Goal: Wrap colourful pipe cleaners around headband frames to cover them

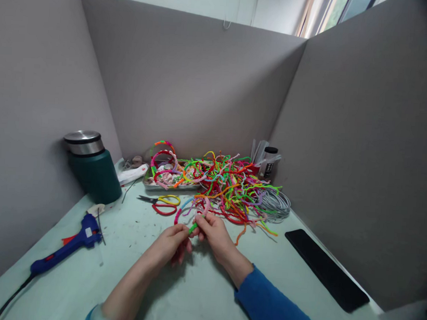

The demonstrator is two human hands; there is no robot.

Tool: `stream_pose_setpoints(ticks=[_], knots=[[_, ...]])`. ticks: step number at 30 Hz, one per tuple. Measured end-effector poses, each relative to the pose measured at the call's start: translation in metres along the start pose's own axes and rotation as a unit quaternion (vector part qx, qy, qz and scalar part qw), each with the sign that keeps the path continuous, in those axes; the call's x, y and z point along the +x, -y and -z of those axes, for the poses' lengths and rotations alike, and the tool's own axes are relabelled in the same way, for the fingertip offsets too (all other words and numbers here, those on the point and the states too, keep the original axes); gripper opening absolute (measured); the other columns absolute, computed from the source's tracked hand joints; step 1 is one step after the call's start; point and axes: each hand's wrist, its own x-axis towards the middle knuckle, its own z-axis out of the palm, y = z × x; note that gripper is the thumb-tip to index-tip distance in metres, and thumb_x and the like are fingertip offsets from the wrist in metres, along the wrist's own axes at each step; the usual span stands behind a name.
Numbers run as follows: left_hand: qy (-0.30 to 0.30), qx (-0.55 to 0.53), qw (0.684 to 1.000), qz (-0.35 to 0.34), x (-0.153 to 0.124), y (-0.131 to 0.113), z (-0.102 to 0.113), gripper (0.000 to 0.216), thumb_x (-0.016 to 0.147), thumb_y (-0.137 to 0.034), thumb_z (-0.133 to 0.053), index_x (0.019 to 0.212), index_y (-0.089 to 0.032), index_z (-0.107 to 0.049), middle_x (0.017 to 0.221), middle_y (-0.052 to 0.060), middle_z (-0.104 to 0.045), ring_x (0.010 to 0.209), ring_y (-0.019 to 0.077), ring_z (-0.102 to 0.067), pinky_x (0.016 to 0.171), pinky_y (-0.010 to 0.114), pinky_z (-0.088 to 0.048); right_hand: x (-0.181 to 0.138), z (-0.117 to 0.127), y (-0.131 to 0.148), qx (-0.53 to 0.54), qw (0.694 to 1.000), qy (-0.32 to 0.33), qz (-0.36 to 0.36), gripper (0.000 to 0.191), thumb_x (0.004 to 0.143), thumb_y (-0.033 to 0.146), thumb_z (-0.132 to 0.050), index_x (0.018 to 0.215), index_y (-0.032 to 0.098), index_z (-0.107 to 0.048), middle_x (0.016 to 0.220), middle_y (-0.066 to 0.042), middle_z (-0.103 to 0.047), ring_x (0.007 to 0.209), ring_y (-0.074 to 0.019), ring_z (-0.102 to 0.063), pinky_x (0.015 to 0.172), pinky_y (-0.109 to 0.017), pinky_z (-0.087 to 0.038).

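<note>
My left hand (171, 244) and my right hand (214, 233) meet over the pale green table (198, 294), both pinched on a curved hoop (191, 215) wrapped in pink, blue and green pipe cleaner. A green stretch of it runs between my fingertips. Just beyond lies a big tangle of coloured pipe cleaners (229, 187). Scissors (160, 201) with yellow and red handles lie to the left of the hoop.
A metal tray (150, 182) with finished wrapped hoops stands at the back. A blue glue gun (67, 245) lies front left, a dark green flask (92, 167) behind it. A grey wire coil (274, 204) and a black phone (326, 269) lie right. Grey partitions enclose three sides.
</note>
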Motion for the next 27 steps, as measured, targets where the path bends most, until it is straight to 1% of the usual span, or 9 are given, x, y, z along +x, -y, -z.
stream_pose_setpoints(ticks=[5, 11, 16, 19, 23, 27], knots=[[0.012, -0.005, 1.000, 0.017, 0.001, 0.003, -0.002, 0.028, 0.072, -0.047, -0.050, 0.072, -0.020, -0.045, 0.044, -0.003, -0.057, 0.023, 0.0055, -0.033, 0.026, 0.016, -0.020, 0.000, -0.003, -0.002, -0.019, 1.000, -0.004, 0.008, 0.033, 0.077, 0.048, -0.058, 0.071, 0.016, -0.053, 0.055, 0.000, -0.061, 0.041, -0.0070, -0.042, 0.040, -0.019, -0.027], [0.013, 0.013, 1.000, 0.013, -0.003, 0.001, -0.003, 0.020, 0.076, -0.040, -0.042, 0.072, -0.021, -0.042, 0.043, -0.002, -0.057, 0.023, 0.0062, -0.033, 0.026, 0.017, -0.020, 0.000, -0.004, -0.005, -0.028, 0.999, -0.002, 0.017, 0.031, 0.079, 0.045, -0.056, 0.070, 0.016, -0.052, 0.053, 0.001, -0.061, 0.041, -0.0072, -0.042, 0.040, -0.019, -0.029], [0.014, 0.007, 1.000, 0.016, -0.005, -0.003, -0.006, 0.022, 0.076, -0.042, -0.042, 0.074, -0.020, -0.045, 0.043, -0.003, -0.056, 0.023, 0.0059, -0.032, 0.025, 0.017, -0.018, -0.001, -0.003, -0.008, -0.034, 0.999, 0.012, 0.036, 0.028, 0.081, 0.042, -0.056, 0.072, 0.015, -0.053, 0.056, 0.000, -0.062, 0.043, -0.0077, -0.044, 0.041, -0.019, -0.031], [0.014, -0.009, 1.000, 0.019, -0.003, -0.001, -0.003, 0.020, 0.075, -0.040, -0.042, 0.075, -0.020, -0.044, 0.044, -0.002, -0.057, 0.022, 0.0062, -0.033, 0.025, 0.016, -0.019, -0.001, -0.002, -0.006, -0.031, 0.999, 0.005, 0.038, 0.028, 0.080, 0.041, -0.056, 0.072, 0.015, -0.054, 0.056, 0.000, -0.062, 0.042, -0.0073, -0.044, 0.041, -0.019, -0.030], [0.006, -0.024, 1.000, 0.018, 0.002, 0.000, 0.003, 0.018, 0.073, -0.035, -0.044, 0.081, -0.019, -0.045, 0.052, -0.001, -0.062, 0.024, 0.0073, -0.039, 0.025, 0.016, -0.024, 0.000, 0.001, 0.001, -0.007, 0.999, -0.019, 0.028, 0.030, 0.080, 0.042, -0.057, 0.071, 0.014, -0.055, 0.056, 0.000, -0.061, 0.042, -0.0063, -0.043, 0.041, -0.018, -0.029], [-0.006, -0.017, 1.000, 0.006, 0.000, -0.004, 0.004, 0.028, 0.077, -0.044, -0.048, 0.085, -0.017, -0.049, 0.068, 0.001, -0.066, 0.029, 0.0061, -0.044, 0.028, 0.017, -0.028, 0.001, 0.002, 0.003, 0.006, 0.999, -0.018, 0.026, 0.031, 0.079, 0.043, -0.059, 0.070, 0.014, -0.056, 0.055, 0.001, -0.059, 0.042, -0.0059, -0.043, 0.041, -0.018, -0.030]])
